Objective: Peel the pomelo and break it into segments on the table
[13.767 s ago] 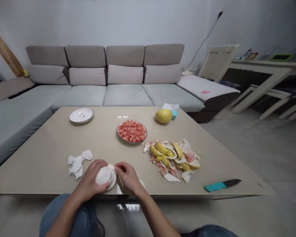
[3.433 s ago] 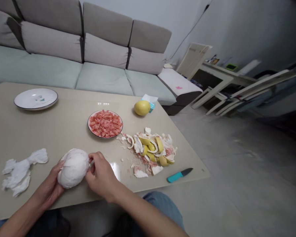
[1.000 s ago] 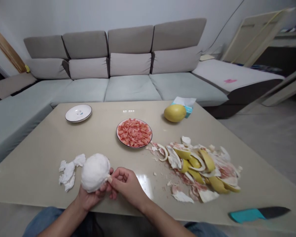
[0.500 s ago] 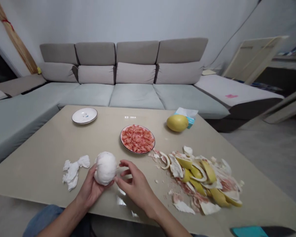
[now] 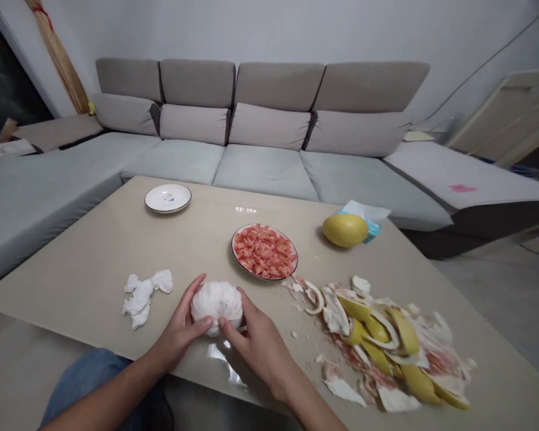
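Note:
A peeled pomelo (image 5: pixel 217 300), round and covered in white pith, is held between both my hands above the front part of the table. My left hand (image 5: pixel 182 326) wraps its left side, with the thumb pressed on the near face. From the right, my right hand (image 5: pixel 256 335) grips the fruit, its thumb close to the left one. Just beyond lies a plate (image 5: pixel 234 254) heaped with pinkish-red pomelo flesh (image 5: pixel 264 250). Left of my hands is a crumpled white tissue (image 5: pixel 142 298).
Yellow peels with white pith and membrane scraps (image 5: pixel 377 335) are piled at the right. A whole yellow pomelo (image 5: pixel 345 230) rests by a tissue pack (image 5: pixel 374 230) at the back right. A white plate (image 5: pixel 167 199) stands back left. Beyond the table (image 5: pixel 94 257) is a grey sofa (image 5: pixel 260 170).
My right hand has closed onto the peeled pomelo, which has turned and shifted, so both hands now hold it with thumbs together. The view has swung slightly; the knife at the lower right has left it.

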A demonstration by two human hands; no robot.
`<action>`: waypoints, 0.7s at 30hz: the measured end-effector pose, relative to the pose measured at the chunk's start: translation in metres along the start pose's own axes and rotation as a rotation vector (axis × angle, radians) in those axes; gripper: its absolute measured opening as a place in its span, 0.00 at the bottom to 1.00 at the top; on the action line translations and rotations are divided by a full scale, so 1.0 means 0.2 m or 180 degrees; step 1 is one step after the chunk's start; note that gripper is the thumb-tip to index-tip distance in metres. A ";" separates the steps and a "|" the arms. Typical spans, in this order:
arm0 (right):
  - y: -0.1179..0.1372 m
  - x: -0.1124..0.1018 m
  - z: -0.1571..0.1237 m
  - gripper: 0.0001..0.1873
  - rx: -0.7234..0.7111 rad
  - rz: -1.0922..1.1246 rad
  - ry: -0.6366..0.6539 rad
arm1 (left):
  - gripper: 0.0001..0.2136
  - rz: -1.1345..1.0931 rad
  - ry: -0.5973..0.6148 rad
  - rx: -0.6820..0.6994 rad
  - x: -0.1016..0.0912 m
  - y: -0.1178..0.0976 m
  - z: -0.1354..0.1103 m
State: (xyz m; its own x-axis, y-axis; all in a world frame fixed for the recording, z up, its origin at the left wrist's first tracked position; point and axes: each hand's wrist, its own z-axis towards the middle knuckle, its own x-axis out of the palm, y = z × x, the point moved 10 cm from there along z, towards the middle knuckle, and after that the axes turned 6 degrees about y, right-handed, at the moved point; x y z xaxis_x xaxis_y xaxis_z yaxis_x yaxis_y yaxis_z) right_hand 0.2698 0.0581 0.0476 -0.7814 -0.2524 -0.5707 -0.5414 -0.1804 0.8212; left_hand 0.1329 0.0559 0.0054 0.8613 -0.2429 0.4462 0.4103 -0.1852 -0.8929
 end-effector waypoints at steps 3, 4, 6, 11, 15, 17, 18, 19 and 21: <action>0.04 -0.04 -0.02 0.27 -0.0109 -0.1174 -0.0278 | 0.38 -0.0123 -0.0086 -0.0230 0.00 0.05 0.00; 0.06 -0.05 -0.03 0.24 -0.0175 -0.1514 -0.0456 | 0.37 -0.0155 -0.0108 -0.0251 0.00 0.06 0.00; 0.11 -0.06 -0.06 0.17 -0.0306 -0.2045 -0.0806 | 0.33 -0.0060 -0.0186 -0.0158 -0.01 0.06 0.01; 0.13 -0.01 -0.08 0.06 -0.0586 -0.2502 -0.1136 | 0.31 0.0569 -0.0395 0.0109 -0.04 0.06 0.00; 0.09 0.03 -0.07 0.04 -0.0717 -0.2623 -0.1189 | 0.29 0.0794 -0.0455 0.0052 -0.05 0.09 0.00; 0.07 0.05 -0.07 0.05 -0.0762 -0.2600 -0.1137 | 0.29 0.0865 -0.0500 -0.0014 -0.06 0.10 0.00; 0.07 0.06 -0.07 0.05 -0.0791 -0.2579 -0.1130 | 0.29 0.0912 -0.0522 -0.0051 -0.06 0.11 0.00; 0.07 0.06 -0.07 0.05 -0.0825 -0.2559 -0.1133 | 0.30 0.0967 -0.0533 -0.0087 -0.06 0.10 0.00; 0.08 0.06 -0.07 0.07 -0.0907 -0.2513 -0.1156 | 0.33 0.1091 -0.0532 -0.0145 -0.06 0.09 0.01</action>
State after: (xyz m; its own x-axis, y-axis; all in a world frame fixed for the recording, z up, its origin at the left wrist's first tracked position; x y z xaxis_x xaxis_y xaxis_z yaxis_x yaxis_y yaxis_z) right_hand 0.2568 0.0388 0.0535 -0.2923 0.3498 -0.8901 -0.9007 -0.4135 0.1332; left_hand 0.1306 0.0565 -0.0167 0.9848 -0.1403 0.1028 0.0795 -0.1631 -0.9834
